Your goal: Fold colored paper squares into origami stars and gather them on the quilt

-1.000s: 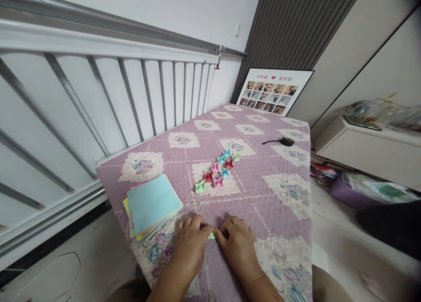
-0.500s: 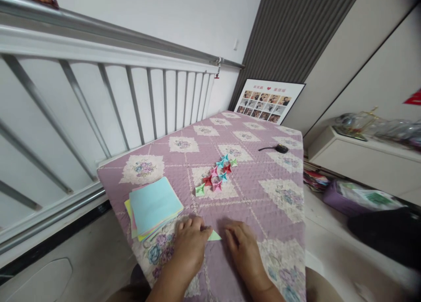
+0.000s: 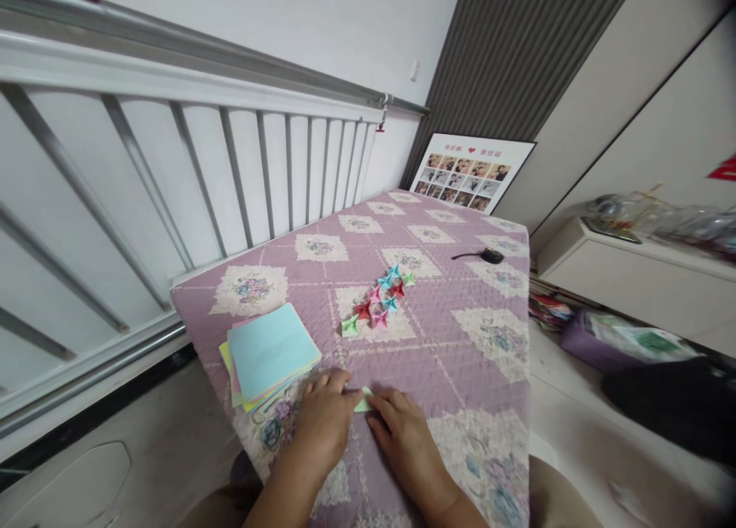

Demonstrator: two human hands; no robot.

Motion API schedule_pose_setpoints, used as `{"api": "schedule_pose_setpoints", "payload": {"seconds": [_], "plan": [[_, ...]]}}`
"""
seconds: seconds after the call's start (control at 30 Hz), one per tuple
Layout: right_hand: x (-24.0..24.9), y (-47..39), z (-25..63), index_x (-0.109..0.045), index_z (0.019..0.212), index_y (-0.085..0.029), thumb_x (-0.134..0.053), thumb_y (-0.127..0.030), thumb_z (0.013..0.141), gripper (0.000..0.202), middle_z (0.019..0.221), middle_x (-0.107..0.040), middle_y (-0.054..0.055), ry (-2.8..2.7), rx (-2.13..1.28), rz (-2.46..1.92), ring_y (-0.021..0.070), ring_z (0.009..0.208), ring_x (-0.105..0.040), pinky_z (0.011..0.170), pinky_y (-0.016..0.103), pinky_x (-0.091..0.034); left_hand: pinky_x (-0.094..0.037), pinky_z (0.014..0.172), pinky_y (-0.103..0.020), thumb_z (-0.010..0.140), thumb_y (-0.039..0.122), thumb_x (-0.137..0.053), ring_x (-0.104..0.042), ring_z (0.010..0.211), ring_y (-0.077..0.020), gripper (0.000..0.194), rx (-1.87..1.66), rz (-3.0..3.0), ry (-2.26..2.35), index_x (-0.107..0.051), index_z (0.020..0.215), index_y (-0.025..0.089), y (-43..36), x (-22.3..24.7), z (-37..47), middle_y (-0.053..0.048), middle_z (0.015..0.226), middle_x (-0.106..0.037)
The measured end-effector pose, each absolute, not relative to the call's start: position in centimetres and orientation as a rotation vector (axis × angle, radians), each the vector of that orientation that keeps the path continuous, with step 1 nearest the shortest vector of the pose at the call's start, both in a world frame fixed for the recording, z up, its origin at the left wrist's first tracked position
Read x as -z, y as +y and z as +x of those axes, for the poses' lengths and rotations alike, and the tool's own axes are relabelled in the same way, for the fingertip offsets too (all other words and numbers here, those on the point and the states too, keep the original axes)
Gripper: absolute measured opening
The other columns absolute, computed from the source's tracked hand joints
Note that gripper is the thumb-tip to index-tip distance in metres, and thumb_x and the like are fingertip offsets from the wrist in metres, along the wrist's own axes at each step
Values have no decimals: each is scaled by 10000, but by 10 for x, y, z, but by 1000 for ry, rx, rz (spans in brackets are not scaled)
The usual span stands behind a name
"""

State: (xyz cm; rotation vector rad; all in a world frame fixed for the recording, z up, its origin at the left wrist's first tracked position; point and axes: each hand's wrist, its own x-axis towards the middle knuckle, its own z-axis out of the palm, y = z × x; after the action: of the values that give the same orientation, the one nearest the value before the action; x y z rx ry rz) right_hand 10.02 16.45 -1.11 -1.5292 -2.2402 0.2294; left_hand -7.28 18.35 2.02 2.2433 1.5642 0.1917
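A small light green paper [image 3: 363, 401] with a pointed top lies on the cloth-covered table, between my two hands. My left hand [image 3: 327, 413] rests over its left side, fingers bent, thumb against the paper. My right hand [image 3: 402, 428] touches its right edge with curled fingers. Beyond them stand several small folded paper shapes, among them a green one [image 3: 350, 326], a red one [image 3: 363, 309], a pink one [image 3: 379, 319] and a blue one [image 3: 389, 303]. To the left is a stack of coloured square sheets [image 3: 273, 352], light blue on top.
A black brush-like object [image 3: 491, 256] lies near the table's right edge. The patterned tablecloth [image 3: 425, 375] spreads under everything. A white radiator [image 3: 201, 175] runs along the left, and a framed photo board [image 3: 471, 172] leans behind. A purple bin [image 3: 586, 340] stands at the right.
My right hand has moved left and now touches the green paper, of which a different, smaller-looking part shows. My left hand has stayed on it. The view has shifted slightly.
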Motion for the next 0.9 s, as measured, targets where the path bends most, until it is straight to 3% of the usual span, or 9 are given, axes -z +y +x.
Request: {"api": "schedule_pose_setpoints", "payload": {"seconds": [0.37,0.53,0.67,0.8,0.9], "plan": [[-3,187,103,-657,990,-242,-610,-161,815,198,923,-654,34,-2383,-326,-1528,189,880,-598,754,289,-468,-333,907,-391,851,253,-533,-471,1105,-245,284,-332,2280,1514,-648,1084,368,184,-14,-79,9,1262,-551],[-5,186,99,-652,965,-229,-548,-228,886,131,901,-662,43,-2527,-136,-1518,188,851,-609,732,284,-466,-338,924,-390,865,238,-511,-483,1093,-234,266,-403,2260,1511,-664,1052,350,183,-17,-79,8,1239,-570],[-9,183,96,-637,913,-212,-528,-186,884,116,866,-654,46,-2628,64,-1468,197,801,-597,703,297,-449,-349,936,-367,869,224,-506,-504,1070,-211,226,-491,2199,1500,-690,970,309,184,-17,-79,8,1158,-612],[-13,188,99,-620,811,-200,-481,-146,870,160,793,-634,51,-2544,35,-1466,196,741,-580,677,295,-432,-351,976,-318,793,128,-555,-519,1068,-180,314,-750,1995,1469,-656,1065,247,189,-6,-78,-23,1121,-629],[-17,191,100,-609,785,-192,-422,-174,877,209,755,-614,48,-2263,-216,-1531,179,717,-574,663,272,-431,-398,930,-300,753,99,-551,-553,1002,-176,410,-944,1708,1422,-603,1149,193,193,2,-75,-52,1132,-626]]}}
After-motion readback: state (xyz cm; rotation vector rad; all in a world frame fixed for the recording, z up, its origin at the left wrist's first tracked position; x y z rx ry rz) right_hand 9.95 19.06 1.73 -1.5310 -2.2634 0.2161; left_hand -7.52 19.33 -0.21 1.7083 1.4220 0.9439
